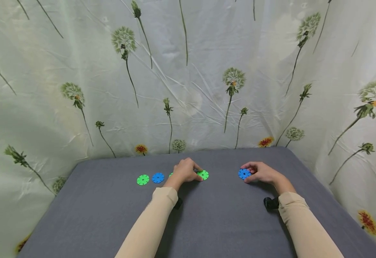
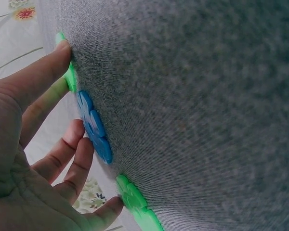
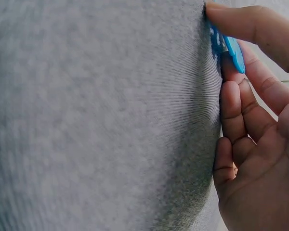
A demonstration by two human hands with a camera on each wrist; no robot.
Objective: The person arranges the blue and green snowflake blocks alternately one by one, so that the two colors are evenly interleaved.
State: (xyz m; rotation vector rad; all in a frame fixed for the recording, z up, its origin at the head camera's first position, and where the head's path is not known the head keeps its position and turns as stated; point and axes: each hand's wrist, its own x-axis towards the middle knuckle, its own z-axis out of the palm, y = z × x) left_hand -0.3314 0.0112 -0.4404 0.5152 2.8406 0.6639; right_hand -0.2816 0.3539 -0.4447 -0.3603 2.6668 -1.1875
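My left hand (image 1: 184,170) pinches a green notched disc (image 1: 204,175) on the grey table, thumb and index finger at its edges. Under that hand lie a blue disc (image 2: 94,126), hidden in the head view, and another green disc (image 2: 136,202), of which the head view shows a sliver. The other left fingers touch or hover at the edges of these two. To the right, my right hand (image 1: 263,172) holds a blue notched disc (image 1: 244,174) between thumb and fingers; it tilts slightly off the cloth in the right wrist view. A gap separates it from the green disc.
Left of my left hand, a blue disc (image 1: 158,177) and a green disc (image 1: 143,180) continue the row on the grey table (image 1: 220,222). A curtain (image 1: 194,89) with dandelion prints hangs behind the table's far edge. Each wrist wears a small black camera (image 1: 270,203).
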